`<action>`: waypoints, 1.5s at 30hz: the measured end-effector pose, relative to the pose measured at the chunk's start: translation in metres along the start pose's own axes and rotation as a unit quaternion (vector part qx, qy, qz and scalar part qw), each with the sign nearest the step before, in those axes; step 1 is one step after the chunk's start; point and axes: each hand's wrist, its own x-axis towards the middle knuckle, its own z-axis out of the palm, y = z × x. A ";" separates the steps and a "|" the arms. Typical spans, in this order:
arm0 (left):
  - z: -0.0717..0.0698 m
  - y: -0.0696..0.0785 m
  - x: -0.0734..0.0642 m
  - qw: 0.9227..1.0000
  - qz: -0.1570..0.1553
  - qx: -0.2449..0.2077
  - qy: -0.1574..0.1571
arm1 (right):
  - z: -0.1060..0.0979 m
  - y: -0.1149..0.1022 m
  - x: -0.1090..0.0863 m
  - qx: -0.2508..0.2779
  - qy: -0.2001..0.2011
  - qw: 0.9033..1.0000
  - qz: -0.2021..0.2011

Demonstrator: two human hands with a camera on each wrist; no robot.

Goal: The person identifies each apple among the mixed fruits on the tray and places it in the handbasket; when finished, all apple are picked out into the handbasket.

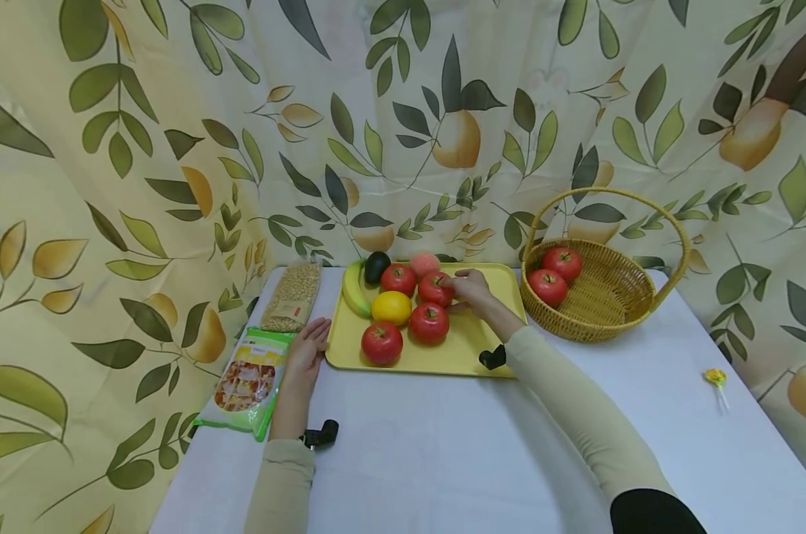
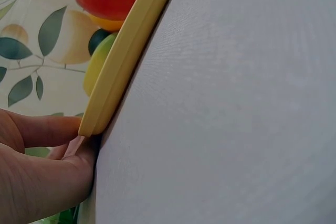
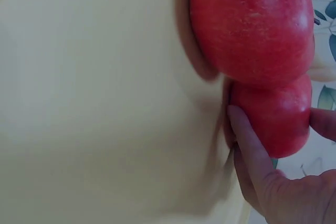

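Observation:
A yellow tray (image 1: 489, 337) bears several red apples, a banana (image 1: 354, 289), a lemon (image 1: 391, 307), a dark green avocado (image 1: 377, 268) and a peach (image 1: 425, 263). My right hand (image 1: 472, 289) grips a red apple (image 3: 275, 119) at the right of the group, thumb and fingers on opposite sides of it. Another apple (image 3: 252, 24) sits right against that one, nearer the tray's front. At the tray's left rim, my left hand (image 1: 307, 345) has its fairly straight fingers touching the edge near the front corner, as the tray's rim (image 2: 118, 72) shows in the left wrist view.
A wicker basket (image 1: 589, 326) with a tall handle stands right of the tray, with two red apples (image 1: 563, 264) inside. Left of the tray lie a clear bag of grains (image 1: 292, 297) and a green-and-white food bag (image 1: 245, 382). A yellow lollipop (image 1: 715, 377) lies far right.

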 end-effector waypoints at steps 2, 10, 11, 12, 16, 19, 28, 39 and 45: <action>0.001 0.000 0.000 1.000 0.000 -0.001 0.000 | 0.000 -0.001 0.000 -0.001 0.004 1.000 -0.001; 0.001 0.000 0.002 1.000 0.001 0.000 0.002 | -0.001 -0.002 -0.002 0.014 0.011 1.000 -0.004; 0.001 0.000 0.002 1.000 0.001 0.000 0.001 | -0.002 -0.002 -0.003 0.014 0.010 1.000 -0.005; 0.000 0.000 0.002 1.000 0.001 -0.001 0.001 | -0.002 -0.002 -0.004 0.013 0.010 1.000 -0.005; -0.001 0.000 0.001 1.000 0.000 0.000 0.000 | -0.003 -0.002 -0.006 0.007 0.008 1.000 -0.005; -0.001 0.000 0.000 1.000 0.004 -0.004 0.000 | -0.004 -0.005 -0.007 0.009 0.007 1.000 -0.006; 0.002 0.000 -0.001 1.000 0.007 -0.009 0.007 | -0.013 -0.014 -0.013 0.008 -0.003 1.000 -0.023; 0.002 0.001 -0.002 1.000 0.000 -0.005 0.011 | -0.024 -0.027 -0.029 -0.007 -0.020 0.999 -0.043; 0.001 0.001 0.000 1.000 0.000 -0.003 0.010 | -0.031 -0.033 -0.035 -0.017 -0.025 0.999 -0.043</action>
